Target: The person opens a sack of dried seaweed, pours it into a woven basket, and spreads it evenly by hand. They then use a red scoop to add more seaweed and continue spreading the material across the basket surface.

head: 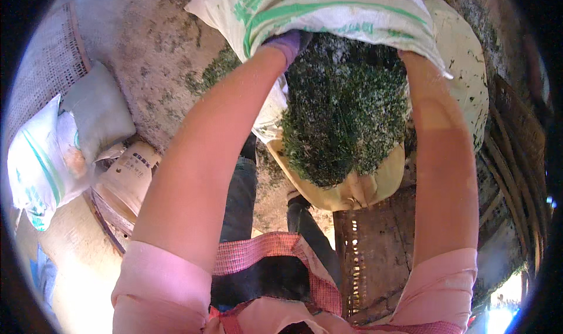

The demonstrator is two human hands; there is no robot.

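Both my arms reach forward to the mouth of a white woven sack (343, 15) with green print. My left hand (288, 43), with purple cloth at the wrist, is mostly hidden inside the sack's edge at the left of its mouth. At the right of the mouth my right hand goes under the sack fabric, and its fingers are out of sight. Between my forearms lies a heap of dark green chopped leafy material (343, 114), reaching from the sack's mouth over a cream plastic scoop or basin (391, 171). What each hand grips cannot be seen.
Stuffed white and grey sacks (35, 158) lie at the left, beside a cream container bearing writing (127, 175) and a woven mat (48, 65). A pale round lid or tray (462, 70) with leaf bits is at the right. Long dark strips (510, 171) stand near the right rim. Green scraps litter the ground.
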